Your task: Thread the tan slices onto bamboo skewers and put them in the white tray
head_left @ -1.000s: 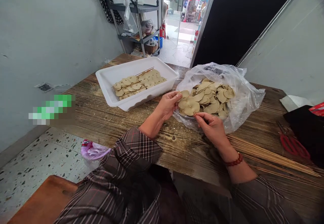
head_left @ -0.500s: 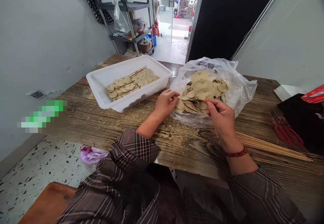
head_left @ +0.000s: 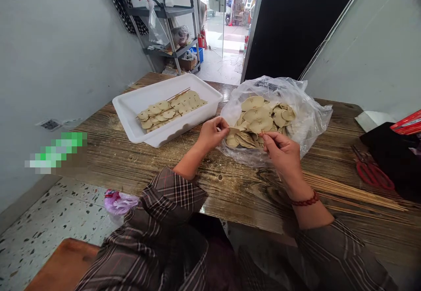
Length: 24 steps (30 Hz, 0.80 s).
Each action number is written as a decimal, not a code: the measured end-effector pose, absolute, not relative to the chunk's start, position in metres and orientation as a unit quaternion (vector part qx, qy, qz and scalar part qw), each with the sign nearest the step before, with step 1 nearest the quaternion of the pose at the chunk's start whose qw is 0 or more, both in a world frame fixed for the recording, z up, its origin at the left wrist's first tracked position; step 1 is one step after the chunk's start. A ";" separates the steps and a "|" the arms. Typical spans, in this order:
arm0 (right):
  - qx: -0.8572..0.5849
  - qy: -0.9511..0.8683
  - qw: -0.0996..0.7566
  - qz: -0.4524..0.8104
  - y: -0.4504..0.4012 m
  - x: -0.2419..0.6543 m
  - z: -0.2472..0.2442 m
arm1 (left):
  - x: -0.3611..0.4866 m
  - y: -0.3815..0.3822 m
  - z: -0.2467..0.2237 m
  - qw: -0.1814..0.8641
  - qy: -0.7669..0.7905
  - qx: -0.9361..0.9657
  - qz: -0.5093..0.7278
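Note:
My right hand (head_left: 283, 150) is closed around a thin wooden skewer (head_left: 263, 132) that carries several round, flat beige slices (head_left: 258, 115) in an overlapping row. Thumb and forefinger of my left hand (head_left: 213, 132) pinch the edge of one loose beige slice (head_left: 234, 129), a little to the left of the skewer. Beneath both hands a clear plastic bag (head_left: 312, 120) lies spread out, with a heap of the same slices (head_left: 241, 140) in it. What the slices are made of I cannot tell.
Left of the bag stands a white plastic tray (head_left: 128, 124) with rows of skewered slices (head_left: 171, 109). Bare skewers (head_left: 355, 190) lie by my right wrist, with red-handled scissors (head_left: 373, 172) beyond. A grey cart (head_left: 164, 28) stands behind the wooden table (head_left: 131, 164).
My left hand has lifted a slice off the heap, pinched at its edge. The loaded skewer and my right hand have shifted slightly left and down.

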State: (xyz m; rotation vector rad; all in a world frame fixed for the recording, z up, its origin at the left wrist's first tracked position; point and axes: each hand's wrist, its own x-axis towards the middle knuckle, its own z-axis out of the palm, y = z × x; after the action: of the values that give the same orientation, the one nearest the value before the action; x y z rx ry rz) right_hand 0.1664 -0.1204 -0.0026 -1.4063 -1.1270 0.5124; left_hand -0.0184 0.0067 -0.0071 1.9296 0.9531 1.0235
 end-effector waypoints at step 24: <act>-0.583 -0.625 0.430 0.292 -0.122 0.161 -0.011 | -0.032 0.015 0.008 0.603 0.326 0.424 0.593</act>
State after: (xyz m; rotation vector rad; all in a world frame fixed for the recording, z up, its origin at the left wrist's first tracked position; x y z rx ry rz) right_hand 0.1608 -0.1221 -0.0111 -1.4542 -1.5599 0.7282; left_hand -0.0319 0.0145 0.0080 0.9814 0.7550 1.3723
